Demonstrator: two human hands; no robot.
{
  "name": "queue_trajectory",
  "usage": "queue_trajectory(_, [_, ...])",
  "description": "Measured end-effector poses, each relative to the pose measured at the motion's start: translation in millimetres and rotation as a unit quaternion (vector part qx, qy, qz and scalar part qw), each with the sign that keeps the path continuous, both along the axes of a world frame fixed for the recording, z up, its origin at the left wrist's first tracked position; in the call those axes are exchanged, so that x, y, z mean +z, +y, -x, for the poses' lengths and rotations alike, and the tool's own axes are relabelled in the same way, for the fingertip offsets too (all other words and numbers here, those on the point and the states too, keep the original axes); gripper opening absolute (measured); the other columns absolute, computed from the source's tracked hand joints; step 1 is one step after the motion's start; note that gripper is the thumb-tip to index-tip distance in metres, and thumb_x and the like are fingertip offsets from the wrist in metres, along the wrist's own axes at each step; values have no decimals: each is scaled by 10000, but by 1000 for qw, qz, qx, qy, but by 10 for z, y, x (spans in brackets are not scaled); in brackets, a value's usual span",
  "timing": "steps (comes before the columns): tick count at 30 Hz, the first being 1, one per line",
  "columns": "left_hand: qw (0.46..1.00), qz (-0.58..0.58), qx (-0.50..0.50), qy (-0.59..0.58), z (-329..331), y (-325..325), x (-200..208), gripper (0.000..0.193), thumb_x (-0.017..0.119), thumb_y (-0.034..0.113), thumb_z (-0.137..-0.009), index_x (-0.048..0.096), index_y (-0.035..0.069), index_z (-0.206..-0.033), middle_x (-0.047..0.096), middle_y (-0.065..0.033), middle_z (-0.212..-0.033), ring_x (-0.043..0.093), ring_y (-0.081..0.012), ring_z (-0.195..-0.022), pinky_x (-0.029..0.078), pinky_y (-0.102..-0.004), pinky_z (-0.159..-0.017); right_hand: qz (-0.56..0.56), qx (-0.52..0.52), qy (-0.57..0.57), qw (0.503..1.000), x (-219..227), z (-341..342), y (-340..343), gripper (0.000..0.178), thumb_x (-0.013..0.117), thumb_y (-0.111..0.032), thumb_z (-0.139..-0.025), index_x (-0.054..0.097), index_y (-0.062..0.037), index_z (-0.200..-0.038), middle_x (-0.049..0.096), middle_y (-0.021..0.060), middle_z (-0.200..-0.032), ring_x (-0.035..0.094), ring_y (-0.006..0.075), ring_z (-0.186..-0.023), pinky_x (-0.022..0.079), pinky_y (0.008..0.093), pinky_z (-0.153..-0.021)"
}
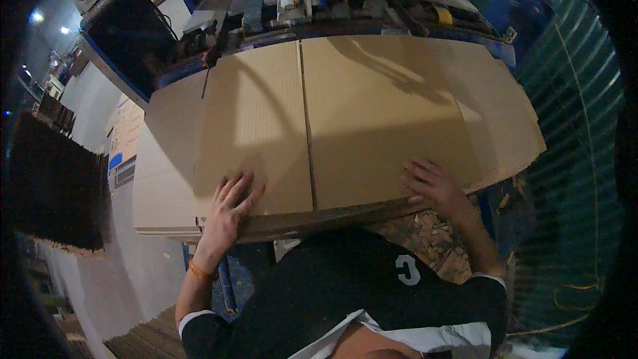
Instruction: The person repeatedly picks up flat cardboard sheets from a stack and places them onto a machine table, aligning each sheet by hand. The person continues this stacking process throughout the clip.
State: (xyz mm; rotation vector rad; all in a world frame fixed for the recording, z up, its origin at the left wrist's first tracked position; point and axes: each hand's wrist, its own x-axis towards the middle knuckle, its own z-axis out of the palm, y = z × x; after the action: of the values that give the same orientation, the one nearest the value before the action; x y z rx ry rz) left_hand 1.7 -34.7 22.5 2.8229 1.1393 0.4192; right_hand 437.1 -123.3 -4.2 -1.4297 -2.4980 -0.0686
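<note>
On cardboard (379,103), left hand (231,207) and right hand (432,183) rest unclenched; white print (413,267) marks the dark shirt (319,279).

The light is dim and uneven, brightest across the cardboard (379,86), where a broad soft shadow covers much of the near half and darker streaks fall toward the far side. Small lamps (37,17) glare white at the far left. The black shirt (319,286) loses most detail (grain speckles the darker areas). The right hand (430,185) looks slightly blurred. Fisheye distortion bows the green wall (571,159) at right, and black vignetting swallows the corners.
</note>
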Motion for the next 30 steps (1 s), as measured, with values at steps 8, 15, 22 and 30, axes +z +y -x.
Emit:
queue_trajectory(8, [992, -48, 19, -115, -180, 918, -95, 529, 554, 124, -771, 468, 141, -1292, 430, -146, -1316, 409, -332, -1212, 290, -470, -1036, 27, -51, -94, 994, 86, -370, 1168, 766, 562, -599, -716, 451, -110, -1295, 379, 93, -1384, 320, 283, -1294, 282, 434, -1037])
queue_trajectory(15, [982, -122, 25, -141, -575, 2057, -268, 594, 609, 104, -773, 398, 116, -1328, 441, -145, -1292, 393, -324, -1217, 301, -471, -1021, 76, -133, -44, 987, 146, -465, 2183, 728, 505, -593, -788, 409, -116, -1329, 321, 72, -1415, 350, 275, -1267, 287, 423, -1037])
queue_trajectory(22, [971, -190, 135, -50, -708, 1910, -140, 714, 595, 104, -772, 241, 79, -1392, 337, -163, -1371, 314, -343, -1271, 240, -540, -1035, -50, -193, -88, 976, 216, -226, 1975, 592, 560, -332, -838, 352, -137, -1356, 287, 131, -1427, 324, 334, -1276, 269, 445, -1046])
queue_trajectory(30, [724, -253, 600, -226, 1223, 380, -581, 736, 656, 267, -790, 294, -102, -1313, 343, -282, -1345, 324, -389, -1257, 250, -429, -1047, -94, -673, -18, 734, -144, -1484, 5, 712, 527, -435, -854, 334, 63, -1323, 276, 251, -1402, 258, 353, -1309, 221, 405, -1075])
